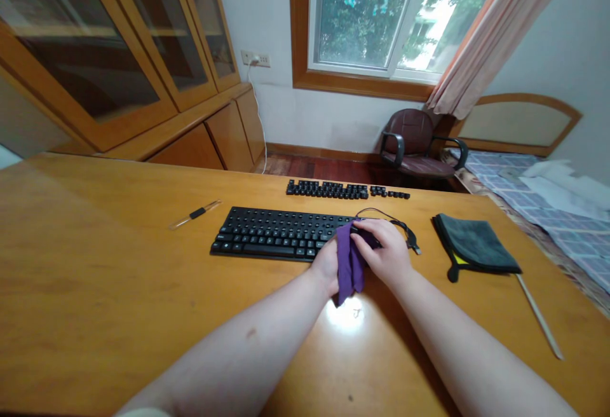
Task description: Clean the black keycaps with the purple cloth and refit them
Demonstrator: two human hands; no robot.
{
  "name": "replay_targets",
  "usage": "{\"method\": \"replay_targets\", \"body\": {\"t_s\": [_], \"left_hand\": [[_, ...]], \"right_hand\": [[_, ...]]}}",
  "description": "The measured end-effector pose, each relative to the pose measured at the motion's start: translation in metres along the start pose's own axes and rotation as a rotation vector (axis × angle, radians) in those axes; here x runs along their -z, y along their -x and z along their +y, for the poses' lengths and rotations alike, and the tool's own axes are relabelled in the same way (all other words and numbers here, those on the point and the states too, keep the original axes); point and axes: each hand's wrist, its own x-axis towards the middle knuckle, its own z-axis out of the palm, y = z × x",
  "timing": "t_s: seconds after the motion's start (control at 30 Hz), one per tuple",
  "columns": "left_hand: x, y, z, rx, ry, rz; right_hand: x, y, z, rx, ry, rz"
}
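Observation:
A black keyboard [271, 232] lies on the wooden desk [95, 264]. Both hands meet at its right end. My left hand [326, 264] is closed on a purple cloth [349, 264] that hangs down between the hands. My right hand [388, 248] is curled, with its fingers pressed on the cloth over the keyboard's right end, which is hidden beneath them. The keyboard's black cable [405, 229] loops out to the right of the hand.
A row of loose black keycaps [345, 190] lies behind the keyboard. A folded dark grey cloth [476, 248] lies at the right, with a thin pale stick [541, 318] below it. A clear pen-like tool [195, 214] lies left. An office chair [417, 143] and a bed [548, 201] stand beyond.

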Motion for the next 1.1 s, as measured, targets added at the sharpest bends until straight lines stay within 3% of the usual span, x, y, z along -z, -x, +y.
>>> {"method": "replay_targets", "body": {"t_s": [0.17, 0.33, 0.57, 0.73, 0.8, 0.97, 1.1], "left_hand": [[0.009, -0.002, -0.002, -0.122, -0.011, 0.102], [0.009, 0.001, 0.000, -0.123, -0.030, 0.116], [0.001, 0.002, 0.002, -0.059, -0.027, 0.096], [0.005, 0.001, 0.002, -0.053, -0.003, 0.145], [0.007, 0.000, 0.002, -0.098, -0.005, 0.175], [0.006, 0.000, 0.001, -0.177, -0.038, 0.181], [0.002, 0.002, 0.002, -0.159, -0.044, 0.173]], "right_hand": [[-0.004, 0.001, 0.007, 0.002, -0.004, -0.033], [-0.008, 0.007, 0.005, -0.080, -0.190, -0.028], [-0.021, 0.011, 0.014, -0.399, -0.581, 0.001], [-0.023, 0.007, 0.016, -0.518, -0.501, -0.124], [-0.023, 0.005, 0.015, -0.559, -0.495, -0.106], [-0.021, 0.006, 0.009, -0.558, -0.590, 0.026], [-0.020, 0.009, 0.009, -0.521, -0.647, 0.038]]}}
